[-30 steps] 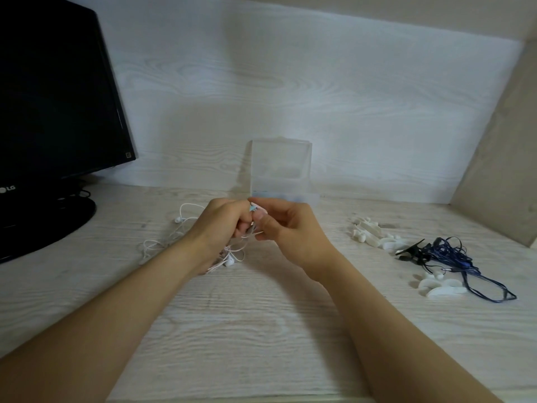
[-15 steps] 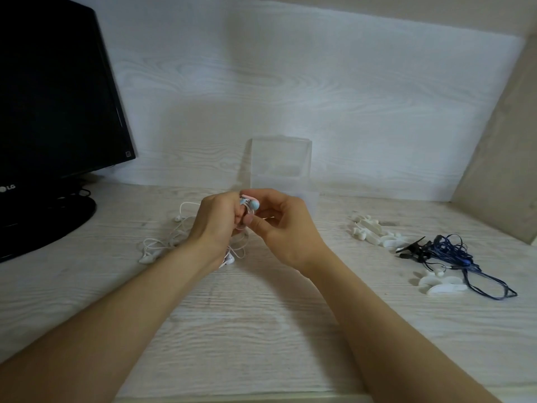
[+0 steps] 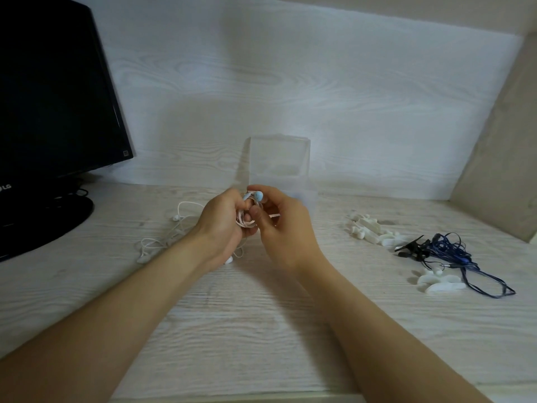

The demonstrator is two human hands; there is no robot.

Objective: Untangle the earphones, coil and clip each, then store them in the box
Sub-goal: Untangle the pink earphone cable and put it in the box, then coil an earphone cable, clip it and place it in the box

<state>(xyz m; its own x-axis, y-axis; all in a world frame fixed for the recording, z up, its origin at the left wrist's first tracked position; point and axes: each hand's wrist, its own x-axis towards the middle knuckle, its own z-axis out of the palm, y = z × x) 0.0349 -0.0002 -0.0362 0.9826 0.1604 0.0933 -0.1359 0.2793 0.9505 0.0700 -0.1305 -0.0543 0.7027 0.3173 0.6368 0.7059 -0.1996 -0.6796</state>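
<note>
Pale pink earphone cable [image 3: 247,223] coiled above the wooden desk [image 3: 261,315], mid-surface
The left hand [image 3: 222,225] grips the loops, fingers curled; the right hand [image 3: 286,228] pinches cable beside the light-blue earbud [image 3: 258,195]. White plastic clips [image 3: 369,228] lie nearer the right hand.

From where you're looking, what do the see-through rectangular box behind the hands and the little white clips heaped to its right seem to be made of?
The see-through rectangular box looks like thin clear plastic, slightly frosted: the wall's wood grain shows faintly through it. The little white clips look like moulded plastic with a matte finish: opaque, rounded, with no shine. Both are guesses from looks alone.
</note>
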